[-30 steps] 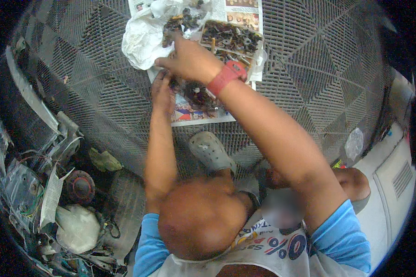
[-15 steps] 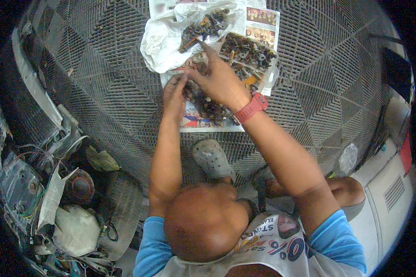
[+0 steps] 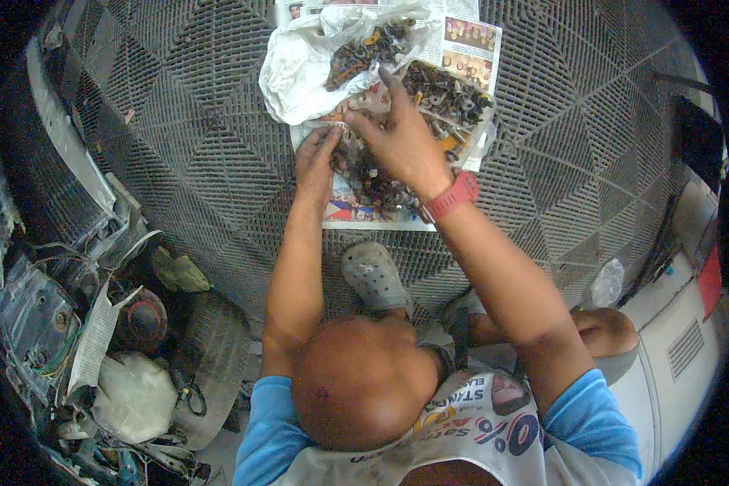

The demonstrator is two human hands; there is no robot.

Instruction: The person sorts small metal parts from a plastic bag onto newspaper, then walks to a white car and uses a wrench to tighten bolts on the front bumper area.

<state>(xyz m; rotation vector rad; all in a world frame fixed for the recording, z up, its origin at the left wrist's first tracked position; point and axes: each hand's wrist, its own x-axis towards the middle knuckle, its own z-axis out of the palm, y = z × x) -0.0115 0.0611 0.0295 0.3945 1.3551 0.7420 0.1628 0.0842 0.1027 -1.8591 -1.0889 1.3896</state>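
Two hands (image 3: 403,146), jumbled parts (image 3: 377,185), axes mixed

Dark grey, ribbed floor (image 3: 211,174) in a diamond pattern, with printed newspaper (image 3: 482,65) spread on it. Along the newspaper's left edge lies a crumpled white plastic bag (image 3: 293,73) with small dark parts (image 3: 368,55) in its opening. Bolts and washers (image 3: 445,93) sit toward the right edge; a dark heap of small parts (image 3: 385,193) lies toward the near edge. Beyond that edge, a grey clog (image 3: 373,271) rests on the floor. Crumpled clear plastic (image 3: 607,282) lies well apart, past the near right corner.
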